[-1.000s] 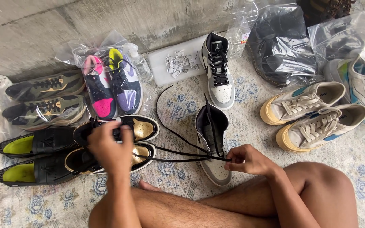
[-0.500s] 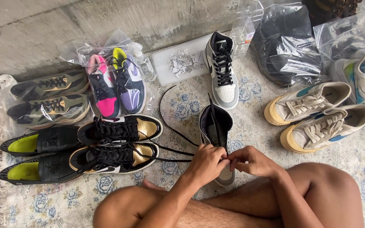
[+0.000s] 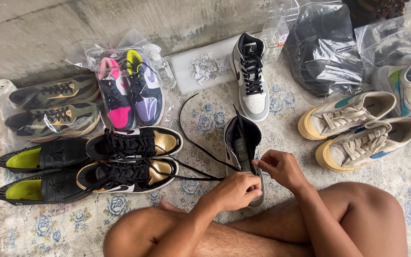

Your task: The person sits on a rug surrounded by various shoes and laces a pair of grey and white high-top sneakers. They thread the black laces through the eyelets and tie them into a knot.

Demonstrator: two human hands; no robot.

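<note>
Sitting cross-legged on a flowered rug, the person works with both hands on a grey high-top shoe that stands just in front of the knees, toe pointing toward the body. The left hand is closed with its fingers pinched together on a black lace, low at the toe end of the shoe. The right hand is beside it, almost touching, and its fingertips are pressed together on the same lace near the eyelets. The loose part of the lace runs away to the left and curves up over the rug.

Just left of the shoe lies a pair of black and gold sneakers, and the lace crosses their toes. Farther up stands the matching grey high-top, already laced, next to a white flat box. On the right side are two cream canvas sneakers, well apart from the hands. Pink and purple shoes in a clear bag lie at the upper left.
</note>
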